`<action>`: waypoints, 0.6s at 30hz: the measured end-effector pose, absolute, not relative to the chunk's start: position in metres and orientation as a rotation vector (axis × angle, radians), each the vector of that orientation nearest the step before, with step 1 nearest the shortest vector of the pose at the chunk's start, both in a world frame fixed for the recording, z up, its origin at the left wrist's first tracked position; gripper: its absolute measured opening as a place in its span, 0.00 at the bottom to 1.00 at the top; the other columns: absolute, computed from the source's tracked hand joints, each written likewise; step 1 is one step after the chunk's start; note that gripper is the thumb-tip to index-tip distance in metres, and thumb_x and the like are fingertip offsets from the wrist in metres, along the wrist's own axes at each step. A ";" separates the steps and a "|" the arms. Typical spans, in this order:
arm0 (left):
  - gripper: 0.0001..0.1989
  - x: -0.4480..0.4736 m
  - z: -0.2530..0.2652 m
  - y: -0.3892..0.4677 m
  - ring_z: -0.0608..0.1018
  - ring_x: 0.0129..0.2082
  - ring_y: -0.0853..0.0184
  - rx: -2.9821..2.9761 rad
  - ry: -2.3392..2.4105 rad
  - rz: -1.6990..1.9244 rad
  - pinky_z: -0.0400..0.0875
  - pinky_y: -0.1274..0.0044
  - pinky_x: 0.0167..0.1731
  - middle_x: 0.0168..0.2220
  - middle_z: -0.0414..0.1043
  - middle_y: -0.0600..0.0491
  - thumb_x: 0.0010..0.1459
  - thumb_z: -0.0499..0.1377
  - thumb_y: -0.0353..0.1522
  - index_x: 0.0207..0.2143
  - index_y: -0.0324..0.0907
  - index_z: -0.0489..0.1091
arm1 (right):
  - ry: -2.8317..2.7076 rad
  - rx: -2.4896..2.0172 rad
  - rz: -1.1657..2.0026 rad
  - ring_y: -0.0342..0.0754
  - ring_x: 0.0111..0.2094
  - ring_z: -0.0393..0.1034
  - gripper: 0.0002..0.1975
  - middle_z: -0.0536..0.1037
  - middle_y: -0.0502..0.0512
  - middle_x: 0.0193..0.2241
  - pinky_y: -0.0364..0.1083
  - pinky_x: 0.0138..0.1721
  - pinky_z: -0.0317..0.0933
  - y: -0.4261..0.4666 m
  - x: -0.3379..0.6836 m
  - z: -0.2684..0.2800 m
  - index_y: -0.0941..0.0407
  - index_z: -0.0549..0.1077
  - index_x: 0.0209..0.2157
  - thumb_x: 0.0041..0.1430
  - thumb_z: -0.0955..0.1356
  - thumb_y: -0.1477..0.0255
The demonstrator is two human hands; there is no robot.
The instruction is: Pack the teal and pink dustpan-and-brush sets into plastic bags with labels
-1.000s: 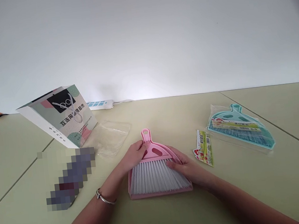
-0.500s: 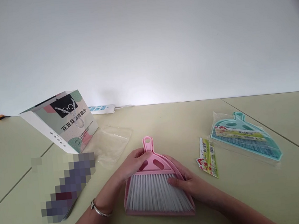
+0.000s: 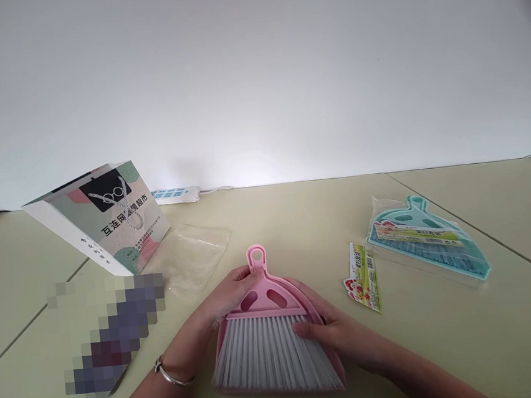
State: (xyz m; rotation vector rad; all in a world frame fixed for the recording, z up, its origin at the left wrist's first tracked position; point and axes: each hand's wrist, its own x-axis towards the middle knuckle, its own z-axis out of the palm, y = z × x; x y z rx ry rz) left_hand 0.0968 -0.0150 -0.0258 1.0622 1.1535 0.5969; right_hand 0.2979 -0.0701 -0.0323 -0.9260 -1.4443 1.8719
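On a pale green table (image 3: 448, 344), near the middle, the left hand (image 3: 228, 294) pinches the pink brush (image 3: 263, 302) at its handle (image 3: 256, 250) while the right hand (image 3: 339, 331) clasps the dustpan (image 3: 336, 358) along its right edge, thumb (image 3: 310, 331) over the bristles (image 3: 269, 356) — seemingly to steady both pieces together.

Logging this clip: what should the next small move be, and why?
Probably ease the thumb of the right hand off the pale bristles: it lies over them while that hand holds the edge of the pink dustpan, which may pin the pink brush there. The left hand grips near the handle and could lift the brush.
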 end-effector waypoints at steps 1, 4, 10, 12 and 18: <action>0.21 0.095 -0.025 -0.015 0.73 0.31 0.69 1.074 1.134 0.591 0.64 0.77 0.32 0.32 0.71 0.52 0.50 0.58 0.49 0.34 0.39 0.67 | -1.447 -0.923 1.857 0.55 0.57 0.58 0.37 0.62 0.56 0.58 0.54 0.56 0.54 -0.070 0.297 -0.032 0.50 0.54 0.60 0.51 0.69 0.57; 0.21 0.090 -0.021 -0.017 0.74 0.40 0.64 1.161 1.030 0.542 0.65 0.74 0.39 0.40 0.72 0.50 0.50 0.60 0.45 0.41 0.41 0.68 | -1.487 -0.938 1.764 0.55 0.56 0.59 0.35 0.64 0.56 0.57 0.53 0.55 0.56 -0.066 0.299 -0.031 0.50 0.57 0.59 0.52 0.68 0.57; 0.22 0.085 -0.020 -0.015 0.74 0.42 0.62 1.294 1.012 0.548 0.65 0.72 0.44 0.43 0.72 0.50 0.50 0.61 0.42 0.46 0.41 0.67 | -1.669 -1.407 1.025 0.56 0.45 0.68 0.25 0.73 0.59 0.45 0.57 0.48 0.61 -0.025 0.357 -0.041 0.51 0.67 0.50 0.55 0.62 0.52; 0.25 0.084 -0.023 -0.013 0.74 0.43 0.60 1.277 1.057 0.550 0.64 0.71 0.44 0.43 0.72 0.49 0.50 0.62 0.42 0.48 0.41 0.66 | -1.654 -1.605 0.619 0.58 0.45 0.67 0.22 0.72 0.62 0.46 0.59 0.48 0.60 -0.006 0.390 -0.053 0.52 0.70 0.44 0.54 0.62 0.52; 0.29 0.083 -0.029 -0.011 0.73 0.46 0.58 1.236 1.108 0.558 0.64 0.70 0.45 0.45 0.73 0.48 0.46 0.64 0.42 0.51 0.42 0.66 | -1.809 -1.898 0.296 0.63 0.45 0.66 0.22 0.74 0.61 0.38 0.59 0.45 0.58 0.022 0.446 -0.081 0.53 0.72 0.36 0.42 0.67 0.53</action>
